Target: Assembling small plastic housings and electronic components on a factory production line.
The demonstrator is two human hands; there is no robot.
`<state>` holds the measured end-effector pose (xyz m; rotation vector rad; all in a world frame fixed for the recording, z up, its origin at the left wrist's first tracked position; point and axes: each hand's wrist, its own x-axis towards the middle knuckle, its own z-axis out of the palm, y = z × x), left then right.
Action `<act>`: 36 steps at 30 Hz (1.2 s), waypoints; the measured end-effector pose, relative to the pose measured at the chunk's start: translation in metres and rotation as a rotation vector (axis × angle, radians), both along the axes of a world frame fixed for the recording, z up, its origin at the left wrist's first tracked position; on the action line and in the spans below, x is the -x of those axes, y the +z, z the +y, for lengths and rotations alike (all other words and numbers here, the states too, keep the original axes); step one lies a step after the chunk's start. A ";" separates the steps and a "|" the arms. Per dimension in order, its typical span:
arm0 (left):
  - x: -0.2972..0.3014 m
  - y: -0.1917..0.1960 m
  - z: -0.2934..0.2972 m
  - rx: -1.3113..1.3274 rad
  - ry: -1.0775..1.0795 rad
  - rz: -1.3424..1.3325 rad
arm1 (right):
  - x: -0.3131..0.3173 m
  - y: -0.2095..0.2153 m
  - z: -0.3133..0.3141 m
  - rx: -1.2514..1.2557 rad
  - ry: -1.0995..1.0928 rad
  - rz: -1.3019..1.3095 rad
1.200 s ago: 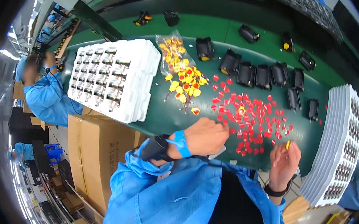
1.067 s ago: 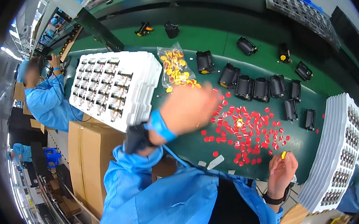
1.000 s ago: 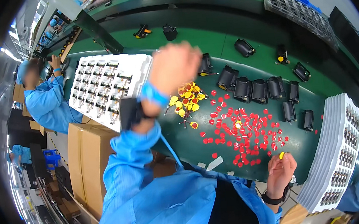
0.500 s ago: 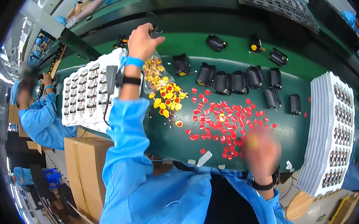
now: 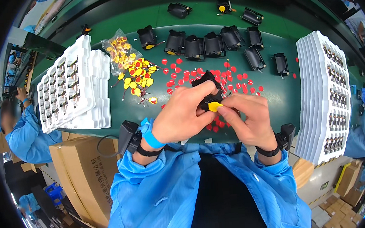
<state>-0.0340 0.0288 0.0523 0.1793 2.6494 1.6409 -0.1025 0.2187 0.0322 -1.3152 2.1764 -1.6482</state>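
Close in front of me, my left hand [image 5: 186, 111] is closed around a black plastic housing [image 5: 208, 78]. A yellow disc [image 5: 215, 106] sits at the housing's near end, pinched between the thumb and forefinger of my right hand [image 5: 251, 119]. The two hands nearly touch, and my left fingers hide part of the housing. Beneath and beyond them, loose red discs [image 5: 179, 61] are scattered over the green table. To their left lies a pile of yellow-and-red wired discs [image 5: 139, 76], beside a clear plastic bag [image 5: 117, 46] holding more of them.
Several black housings [image 5: 194, 48] stand in a row at the back. White trays of small metal parts flank the table, one stack on the left [image 5: 62, 89], one on the right [image 5: 312, 99]. A cardboard box [image 5: 78, 178] stands at lower left. Co-workers sit at left [image 5: 30, 136] and right.
My left hand has come back from the far left, above the bag, to the middle with the housing. My right hand has moved up and left to meet it. The view has shifted.
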 end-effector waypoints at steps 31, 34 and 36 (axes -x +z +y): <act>-0.012 0.004 0.000 0.129 -0.233 0.179 | -0.020 -0.002 0.011 -0.086 -0.068 -0.007; -0.014 0.014 -0.007 -0.093 -0.388 0.126 | -0.012 -0.004 0.013 0.145 -0.008 -0.072; -0.011 0.010 -0.007 -0.148 -0.412 0.109 | -0.013 -0.003 0.012 0.181 0.023 -0.144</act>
